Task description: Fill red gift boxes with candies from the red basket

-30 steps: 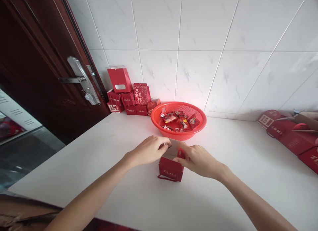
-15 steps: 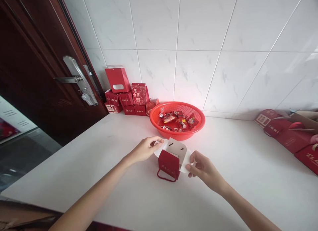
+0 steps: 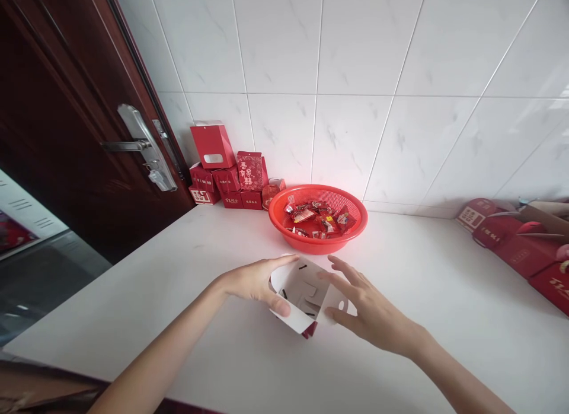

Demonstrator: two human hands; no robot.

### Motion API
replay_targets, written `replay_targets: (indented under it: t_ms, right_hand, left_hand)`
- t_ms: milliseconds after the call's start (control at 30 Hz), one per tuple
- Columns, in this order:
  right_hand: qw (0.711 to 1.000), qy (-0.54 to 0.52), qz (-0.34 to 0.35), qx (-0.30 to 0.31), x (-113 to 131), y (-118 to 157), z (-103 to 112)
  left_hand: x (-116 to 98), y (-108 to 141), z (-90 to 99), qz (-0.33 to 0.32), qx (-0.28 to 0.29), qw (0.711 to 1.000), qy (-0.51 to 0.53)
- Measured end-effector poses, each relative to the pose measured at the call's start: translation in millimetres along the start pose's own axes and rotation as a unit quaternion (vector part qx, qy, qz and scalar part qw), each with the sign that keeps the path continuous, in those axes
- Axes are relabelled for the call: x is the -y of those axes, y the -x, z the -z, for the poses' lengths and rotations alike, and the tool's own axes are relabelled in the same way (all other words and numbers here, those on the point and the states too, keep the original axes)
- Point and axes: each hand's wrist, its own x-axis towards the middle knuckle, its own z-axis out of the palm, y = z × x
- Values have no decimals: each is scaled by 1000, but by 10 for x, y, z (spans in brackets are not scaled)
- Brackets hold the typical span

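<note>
A small red gift box (image 3: 306,292) with a white inside stands on the white tabletop, its top open and flaps folded outward. Its inside shows slots and a cut tab at the bottom. My left hand (image 3: 255,282) spans the box's left side, thumb on the near flap and index finger along the far edge. At the right flap is my right hand (image 3: 368,304), fingers spread, the index finger over the box's right edge and the thumb beside the flap. Just behind the box sits a red plastic basket (image 3: 320,245) with wrapped sweets (image 3: 326,221) in it.
Several red gift boxes (image 3: 231,198) are stacked against the tiled wall at the back left. More red boxes (image 3: 511,242) lie at the right edge of the table (image 3: 427,271). A dark brown door (image 3: 89,94) with a metal handle is on the left.
The near flap has come down toward me, showing the box's inside. My left hand moved from the left flap to around the box's side. My right hand's fingers have spread from their pinch.
</note>
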Motion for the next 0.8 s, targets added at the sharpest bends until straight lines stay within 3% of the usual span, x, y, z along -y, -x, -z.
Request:
replay_targets:
  t_ms: [133,267,367,533,700,800]
  right_hand:
    - [986,-156,-48,20,-13,-76,-2]
    - [962,-249,-107,-15,-7,-19,-100]
    - [968,-206,-106,-92,0,136,-281]
    - [971,-106,-31,-211,42,396,-550]
    - [961,-60,13,-269,96,451,-623]
    - [957,-69,-9,-281,90,435,-639]
  left_hand:
    - [16,-21,-35,-23,-8,999,-43]
    - [34,19,-98,-20,-36,993,-110]
    - [12,89,-166,-22,-46,988,-144]
    - [-101,210,-264,-39,-49,980,-187]
    - [-157,219,-277,-87,-50,971,-217]
    - [-116,166,-235,-94,-54,971,-214]
